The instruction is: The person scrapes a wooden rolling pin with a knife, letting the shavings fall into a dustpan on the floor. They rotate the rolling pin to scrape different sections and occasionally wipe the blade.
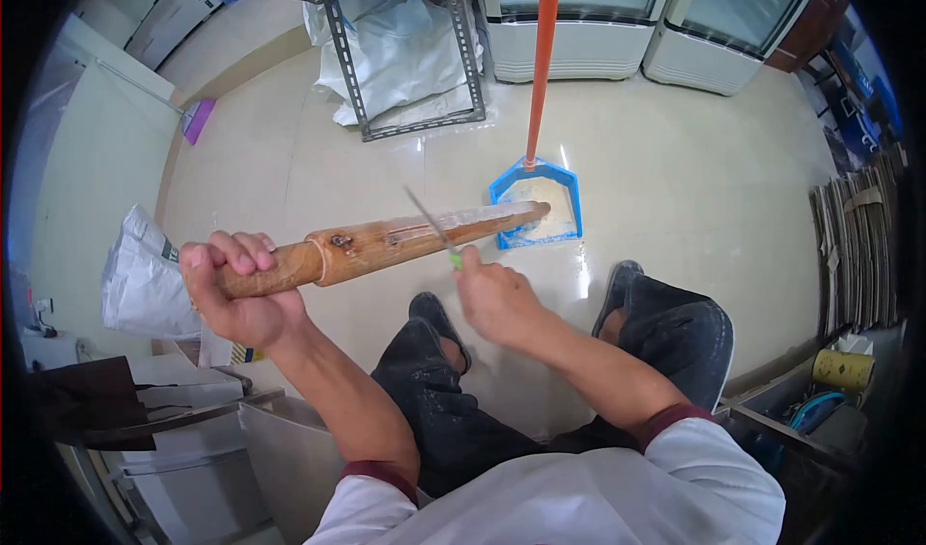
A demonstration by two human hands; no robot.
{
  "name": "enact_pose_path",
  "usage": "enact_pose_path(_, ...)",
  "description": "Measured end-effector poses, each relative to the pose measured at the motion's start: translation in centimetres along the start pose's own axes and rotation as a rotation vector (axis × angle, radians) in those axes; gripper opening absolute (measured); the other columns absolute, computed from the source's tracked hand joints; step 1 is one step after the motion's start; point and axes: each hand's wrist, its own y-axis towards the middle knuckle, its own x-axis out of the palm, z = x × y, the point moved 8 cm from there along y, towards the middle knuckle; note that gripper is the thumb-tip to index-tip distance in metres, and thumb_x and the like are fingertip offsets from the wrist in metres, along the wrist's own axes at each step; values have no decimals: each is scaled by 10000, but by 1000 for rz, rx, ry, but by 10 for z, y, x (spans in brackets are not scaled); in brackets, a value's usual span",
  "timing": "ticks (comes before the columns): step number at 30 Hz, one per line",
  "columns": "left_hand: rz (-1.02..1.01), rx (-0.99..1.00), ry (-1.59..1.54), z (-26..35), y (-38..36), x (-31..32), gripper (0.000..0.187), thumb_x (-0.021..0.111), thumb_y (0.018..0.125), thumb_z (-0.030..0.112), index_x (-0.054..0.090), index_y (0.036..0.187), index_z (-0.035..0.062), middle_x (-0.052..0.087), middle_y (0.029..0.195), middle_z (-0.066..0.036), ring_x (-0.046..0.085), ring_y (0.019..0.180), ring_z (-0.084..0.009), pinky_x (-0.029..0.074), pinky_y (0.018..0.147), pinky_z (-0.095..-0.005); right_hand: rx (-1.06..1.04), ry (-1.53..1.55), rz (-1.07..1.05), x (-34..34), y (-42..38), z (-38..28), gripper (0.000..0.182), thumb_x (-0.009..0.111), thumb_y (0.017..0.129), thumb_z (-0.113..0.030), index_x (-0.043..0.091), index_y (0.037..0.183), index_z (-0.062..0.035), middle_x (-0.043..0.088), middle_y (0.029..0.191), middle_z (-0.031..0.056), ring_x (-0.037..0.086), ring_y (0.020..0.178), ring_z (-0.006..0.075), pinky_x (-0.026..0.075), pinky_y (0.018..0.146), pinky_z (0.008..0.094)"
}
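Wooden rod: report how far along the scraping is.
Some scraping looks done: pale debris lies in the blue dustpan. The left hand holds the wooden rod; the right hand has the knife over its middle. Probably left: the whitish streak towards the far end.

Floor (675,159): pale, glossy tile, bright reflections. Far: two white glass-fronted cabinets (569,53), side by side; slotted metal frame (351,72). Left: pale upright panel (101,149), purple broom (198,121). Right: flat cardboard stack (858,246).
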Motion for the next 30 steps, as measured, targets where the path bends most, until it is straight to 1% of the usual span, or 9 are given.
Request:
enact_pose_path(2,37,-23,1,-3,4,-13,205,464,861,218,459,692,103,423,560,-16,425,510,-121,370,583,-271,4,3,76,16,14,45,240,394,890,-173,378,945,59,566,647,260,573,647,438,453,628,522)
enact_pose_path(5,108,-44,21,-8,7,-24,202,466,854,226,475,693,104,416,565,-15,415,516,-118,370,594,-279,137,-74,23,31,35,108,241,376,873,-154,406,970,66,597,740,254,596,745,412,464,673,507)
enact_pose_path(9,103,-29,77,-10,12,-28,201,458,854,216,461,692,96,383,585,-14,397,512,-113,362,587,-275,248,-43,28,49,59,187,248,395,866,-162,423,980,57,599,769,263,598,759,415,466,698,500)
enact_pose_path(13,55,-14,150,-10,15,-33,203,433,877,220,412,718,97,354,573,-5,374,501,-106,346,585,-275,349,-81,37,81,81,291,247,416,861,-168,438,985,44,600,800,275,600,783,414,467,718,494)
enact_pose_path(17,-43,-45,96,-10,16,-29,197,444,877,203,429,719,87,358,599,-10,372,517,-105,350,582,-267,438,-95,49,93,95,373,257,426,862,-183,443,993,37,601,814,279,602,794,415,469,724,493)
enact_pose_path(20,-62,-30,95,-10,15,-24,190,448,873,202,440,722,85,362,597,-8,379,515,-106,352,581,-268,442,-84,60,90,94,370,275,430,864,-189,436,1015,41,596,804,286,599,797,419,471,719,492)
enact_pose_path(23,-4,-14,106,-9,15,-27,197,434,874,216,436,726,86,360,583,-9,376,499,-107,347,568,-267,360,36,94,94,94,322,304,430,869,-197,426,1056,43,593,771,281,589,765,426,463,684,501)
enact_pose_path(27,127,8,132,-8,11,-27,208,447,868,221,453,702,95,386,567,-9,388,496,-111,357,565,-269,130,248,204,57,66,190,343,415,882,-201,395,1118,47,578,693,265,566,667,440,427,618,536)
enact_pose_path(30,244,16,117,-8,5,-28,207,455,866,230,455,704,101,397,566,-7,396,497,-113,356,563,-263,85,295,83,46,48,106,277,405,896,-188,382,1061,33,566,688,277,550,682,459,427,637,535)
